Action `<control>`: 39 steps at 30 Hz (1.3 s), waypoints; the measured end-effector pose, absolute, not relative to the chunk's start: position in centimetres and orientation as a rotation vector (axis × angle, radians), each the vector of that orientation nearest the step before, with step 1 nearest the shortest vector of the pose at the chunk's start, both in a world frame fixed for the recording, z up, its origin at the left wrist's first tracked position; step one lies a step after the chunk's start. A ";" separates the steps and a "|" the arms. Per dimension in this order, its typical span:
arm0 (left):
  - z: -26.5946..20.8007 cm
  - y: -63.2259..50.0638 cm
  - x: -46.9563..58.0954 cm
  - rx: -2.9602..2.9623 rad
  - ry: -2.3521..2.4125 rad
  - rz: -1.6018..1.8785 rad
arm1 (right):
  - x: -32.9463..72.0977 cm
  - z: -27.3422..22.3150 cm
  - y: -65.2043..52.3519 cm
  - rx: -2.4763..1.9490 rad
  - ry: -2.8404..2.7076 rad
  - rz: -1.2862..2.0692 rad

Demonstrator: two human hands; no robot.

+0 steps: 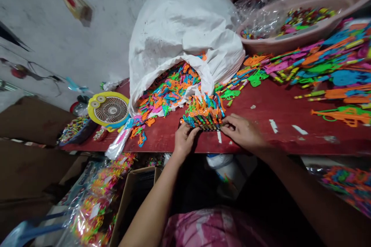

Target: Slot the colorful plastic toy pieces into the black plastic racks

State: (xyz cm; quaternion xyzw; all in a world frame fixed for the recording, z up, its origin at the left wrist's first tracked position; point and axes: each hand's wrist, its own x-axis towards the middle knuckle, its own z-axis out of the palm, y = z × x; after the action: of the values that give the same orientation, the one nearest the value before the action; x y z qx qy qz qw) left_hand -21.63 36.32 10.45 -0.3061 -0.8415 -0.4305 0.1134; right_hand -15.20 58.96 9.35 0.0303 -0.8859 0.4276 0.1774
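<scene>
Holding a row of plastic toys (204, 112) at the centre of the frame, near the front edge of the red tabletop (246, 139), with the long axis running left to right. Pinching the left end in the left hand (184, 139), thumb at the near side; pinching the right end in the right hand (242, 130), fingers curled. Touching with both hands, neither nearer. Facing, just above in the frame, the mouth of a white sack (185, 23).
</scene>
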 end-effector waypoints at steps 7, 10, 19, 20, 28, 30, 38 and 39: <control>9.8 36.8 -22.0 -0.927 -2.513 -1.037 | -15.6 8.8 59.3 0.157 -2.561 1.115; 9.3 37.0 -21.9 -0.898 -2.523 -0.987 | -15.7 8.5 59.3 0.194 -2.556 1.059; 10.0 37.0 -22.5 -1.012 -2.600 -0.745 | -15.5 9.0 59.2 0.197 -2.593 1.078; 10.0 37.0 -22.7 -1.029 -2.608 -0.732 | -15.5 9.0 59.2 0.198 -2.593 1.080; 9.3 36.8 -23.6 -1.063 -2.646 -0.667 | -16.0 8.5 59.2 0.275 -2.616 1.013; 9.3 36.8 -23.7 -1.071 -2.647 -0.680 | -16.1 8.4 59.0 0.253 -2.650 0.971; 9.4 37.0 -23.9 -1.095 -2.640 -0.800 | -15.9 8.3 57.6 0.130 -2.662 0.723; 9.5 37.1 -23.7 -1.087 -2.631 -0.818 | -15.9 8.3 57.6 0.135 -2.643 0.744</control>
State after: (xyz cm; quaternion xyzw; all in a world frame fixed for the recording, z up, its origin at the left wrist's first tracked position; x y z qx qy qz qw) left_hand -23.67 37.08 9.47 -0.3655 -0.8847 -0.2749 0.0896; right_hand -15.88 57.57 8.34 0.0481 -0.9430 0.2654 0.1950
